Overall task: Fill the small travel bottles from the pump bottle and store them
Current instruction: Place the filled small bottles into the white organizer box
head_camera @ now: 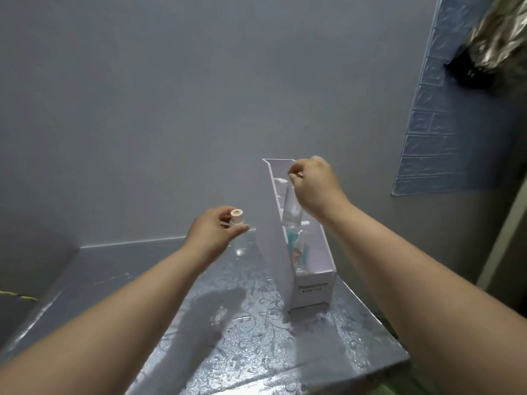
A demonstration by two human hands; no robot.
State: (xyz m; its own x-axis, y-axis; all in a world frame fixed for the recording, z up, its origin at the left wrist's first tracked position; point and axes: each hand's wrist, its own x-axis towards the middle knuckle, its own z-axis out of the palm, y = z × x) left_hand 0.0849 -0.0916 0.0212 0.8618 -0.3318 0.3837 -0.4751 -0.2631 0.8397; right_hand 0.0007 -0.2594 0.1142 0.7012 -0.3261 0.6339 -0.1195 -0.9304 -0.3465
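Observation:
My left hand (212, 228) holds a small clear travel bottle (239, 238) by its neck, just above the counter; its white open top (236, 215) faces me. My right hand (312, 185) pinches the top of a tall clear bottle (291, 208) that stands inside a white slanted organizer box (310, 280). Lower in the box a bottle with a teal label (296, 246) shows. What my right fingers grip at the top is partly hidden.
The organizer stands on a silvery floral-patterned counter (256, 337) whose right edge falls away near it. A grey wall rises behind. A blue brick-pattern panel (433, 124) and a crinkled foil object (490, 44) lie at the upper right. A yellow cord (17, 295) shows at the far left.

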